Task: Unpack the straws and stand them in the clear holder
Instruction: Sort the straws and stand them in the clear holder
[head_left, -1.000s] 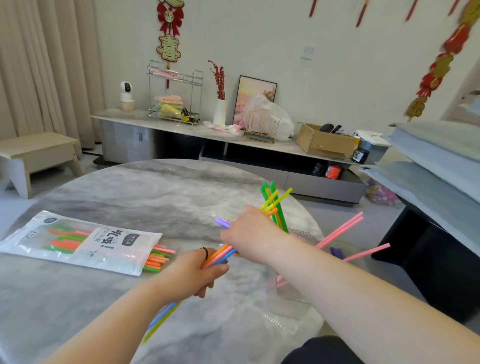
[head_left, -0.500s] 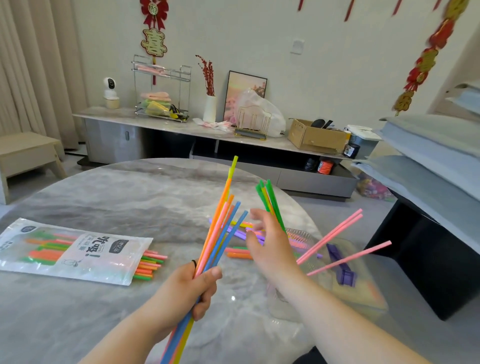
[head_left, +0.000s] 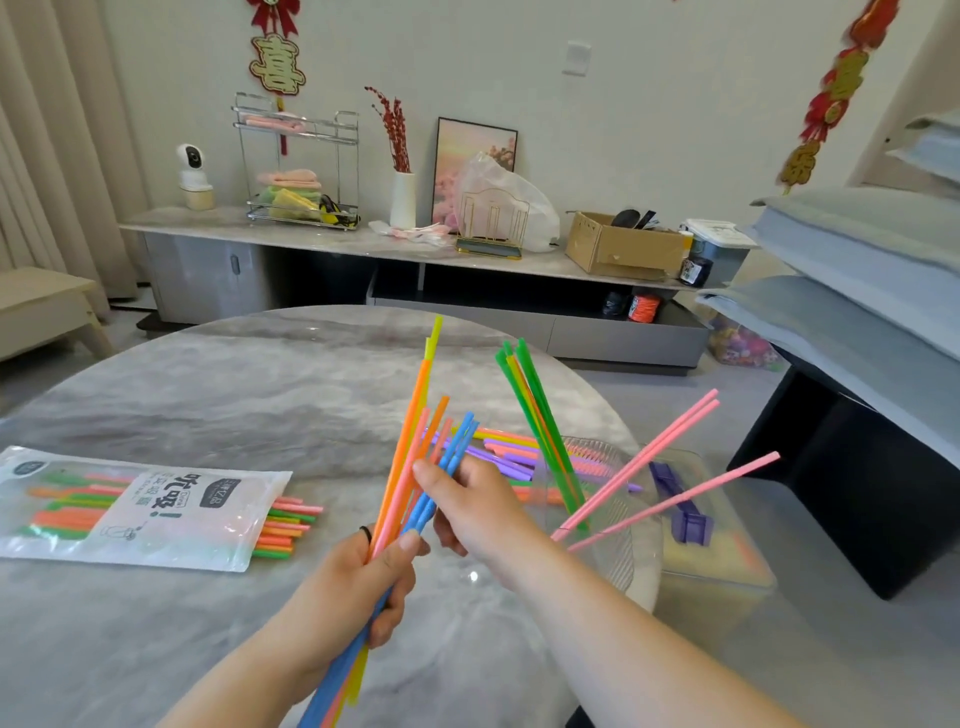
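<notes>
My left hand (head_left: 358, 582) grips a bundle of straws (head_left: 410, 457) in orange, pink, blue and yellow, held upright over the table. My right hand (head_left: 467, 506) pinches the blue straws (head_left: 457, 447) of that bundle between thumb and fingers. The clear holder (head_left: 602, 519) stands at the table's right edge with green straws (head_left: 535, 415) and pink straws (head_left: 670, 467) leaning out of it. Loose purple, pink and orange straws (head_left: 509, 454) lie flat on the table behind my right hand. The opened straw packet (head_left: 140, 509) lies at the left, with straw ends sticking out of its mouth.
The round marble table (head_left: 234, 395) ends just right of the holder. Past that edge sits a clear lidded box (head_left: 722, 551) with a purple clip (head_left: 680, 514) on it. A dark stand (head_left: 857, 493) with grey cushions is further right. A low sideboard (head_left: 363, 244) runs along the far wall.
My right hand has come back from the holder and closed on the blue straws in the bundle. My left hand has raised the bundle upright.
</notes>
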